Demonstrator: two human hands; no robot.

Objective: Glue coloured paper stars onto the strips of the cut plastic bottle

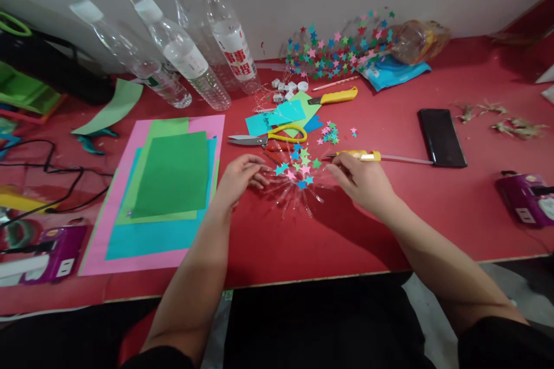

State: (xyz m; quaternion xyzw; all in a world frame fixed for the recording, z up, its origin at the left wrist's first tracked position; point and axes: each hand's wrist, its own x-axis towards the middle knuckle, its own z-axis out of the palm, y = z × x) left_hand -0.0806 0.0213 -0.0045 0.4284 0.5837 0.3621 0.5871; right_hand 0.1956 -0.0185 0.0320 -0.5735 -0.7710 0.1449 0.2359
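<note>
A spray of clear plastic strips (298, 202) with colored stars (305, 169) at its center lies on the red table between my hands. My left hand (242, 180) is at its left edge, fingers bent around the tips of some strips. On the right side, my right hand (361, 179) has thumb and forefinger pressed together near the strip ends; what is between them is too small to make out. Just beyond it lies a yellow glue gun or similar tool (370, 156). Scissors with yellow handles (288, 134) rest behind the spray.
Stacked colored sheets (173, 176) lie at left. Plastic bottles (234, 40) stand behind. A yellow cutter (335, 96), loose stars (331, 132) and a star-covered piece (337, 52) are at the back. A black phone (441, 137) and a purple power block (523, 199) lie right.
</note>
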